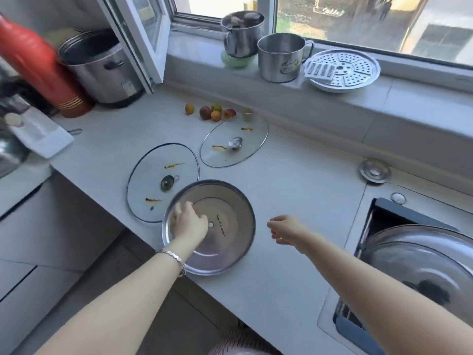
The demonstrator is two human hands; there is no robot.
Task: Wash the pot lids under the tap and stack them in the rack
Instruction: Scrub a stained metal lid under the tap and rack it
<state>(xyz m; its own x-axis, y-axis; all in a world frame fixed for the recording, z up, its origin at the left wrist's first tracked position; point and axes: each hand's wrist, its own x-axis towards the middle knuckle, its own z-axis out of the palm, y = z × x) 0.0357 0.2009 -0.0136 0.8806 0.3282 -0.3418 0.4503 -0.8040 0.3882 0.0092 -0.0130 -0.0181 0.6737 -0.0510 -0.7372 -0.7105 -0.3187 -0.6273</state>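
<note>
Three lids lie on the white counter. A steel lid (225, 242) sits upside down near the front edge, with a dark smear inside. To its left lies a glass lid (153, 185) with orange streaks. A second streaked glass lid (234, 140) lies further back. My left hand (188, 221) reaches into the steel lid's left side with fingers loosely curled, and holds nothing. My right hand (286, 229) hovers over the bare counter right of that lid, loosely curled and empty. A large steel lid (419, 257) stands in the blue rack (353, 326) at the right.
Several small fruits (210, 111) sit behind the glass lids. On the window sill stand two steel mugs (279, 56) and a perforated steamer plate (343, 70). A big steel pot (99, 67) and a red flask (38, 65) are at the back left.
</note>
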